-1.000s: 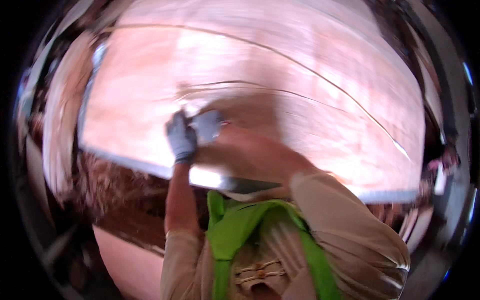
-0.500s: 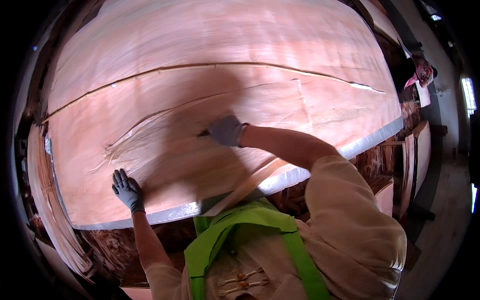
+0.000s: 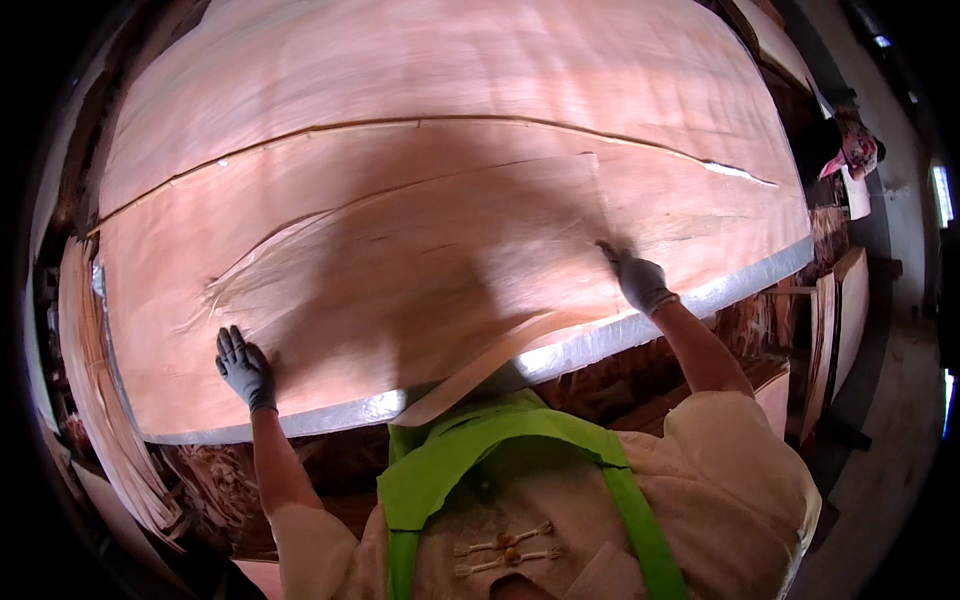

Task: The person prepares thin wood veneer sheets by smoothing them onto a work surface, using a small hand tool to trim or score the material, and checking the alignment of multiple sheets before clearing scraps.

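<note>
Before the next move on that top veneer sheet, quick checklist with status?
1. Left hand flat on the veneer sheet: ok.
2. Right hand on the sheet's right part: ok.
3. Both hands gloved: ok.
4. Sheet lying flat: not ok, wrinkled ridge near the left hand.
5. Sheet inside the table edge: not ok, a flap overhangs the front edge at the middle.
6. Sheets below sound: not ok, a long crack runs across the sheet behind.

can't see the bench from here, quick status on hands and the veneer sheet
Left hand flat on veneer sheet, near front edge. Right hand pressed on its right side. Sheet's front corner curls over table edge. Nothing blocking.
</note>
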Tool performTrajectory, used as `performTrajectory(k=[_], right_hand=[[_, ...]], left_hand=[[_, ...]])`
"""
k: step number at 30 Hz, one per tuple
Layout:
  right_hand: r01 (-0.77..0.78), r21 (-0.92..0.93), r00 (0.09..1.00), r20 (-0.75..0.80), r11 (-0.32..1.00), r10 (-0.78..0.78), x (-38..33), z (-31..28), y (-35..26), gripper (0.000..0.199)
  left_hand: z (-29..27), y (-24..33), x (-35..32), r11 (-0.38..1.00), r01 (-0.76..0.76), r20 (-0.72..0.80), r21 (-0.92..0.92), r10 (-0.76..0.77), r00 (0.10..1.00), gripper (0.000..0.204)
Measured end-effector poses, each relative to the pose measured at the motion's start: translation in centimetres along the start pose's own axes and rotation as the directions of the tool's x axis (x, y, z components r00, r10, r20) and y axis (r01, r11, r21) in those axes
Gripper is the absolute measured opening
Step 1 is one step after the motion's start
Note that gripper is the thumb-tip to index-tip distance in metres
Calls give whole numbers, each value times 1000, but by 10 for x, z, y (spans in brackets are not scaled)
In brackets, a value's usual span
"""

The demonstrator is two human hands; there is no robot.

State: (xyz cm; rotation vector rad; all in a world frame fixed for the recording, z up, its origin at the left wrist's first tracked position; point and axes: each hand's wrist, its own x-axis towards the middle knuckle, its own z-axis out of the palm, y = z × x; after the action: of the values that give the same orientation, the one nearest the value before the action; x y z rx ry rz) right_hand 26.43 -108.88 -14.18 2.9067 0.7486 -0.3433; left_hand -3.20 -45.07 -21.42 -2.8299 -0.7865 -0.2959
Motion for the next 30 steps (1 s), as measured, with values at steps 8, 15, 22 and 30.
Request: performTrajectory(k=[8, 15, 22, 30], right_hand=[[-319, 97, 887, -321, 943, 333, -46, 57, 41, 20], [311, 208, 883, -424, 927, -201, 23, -24, -266, 30], [542, 384, 839, -196, 747, -508, 31, -32, -470, 41], [513, 216, 844, 49, 831, -534, 73, -43, -574, 39]], left_hand=[[-1, 10, 7, 993, 56, -48, -100, -61, 997, 42], [-17, -1, -7, 922, 209, -141, -325, -266, 954, 63], [-43, 21, -49, 942, 250, -14, -223, -259, 966, 63], [-37, 26, -28, 905, 298, 12, -303, -309, 951, 57]])
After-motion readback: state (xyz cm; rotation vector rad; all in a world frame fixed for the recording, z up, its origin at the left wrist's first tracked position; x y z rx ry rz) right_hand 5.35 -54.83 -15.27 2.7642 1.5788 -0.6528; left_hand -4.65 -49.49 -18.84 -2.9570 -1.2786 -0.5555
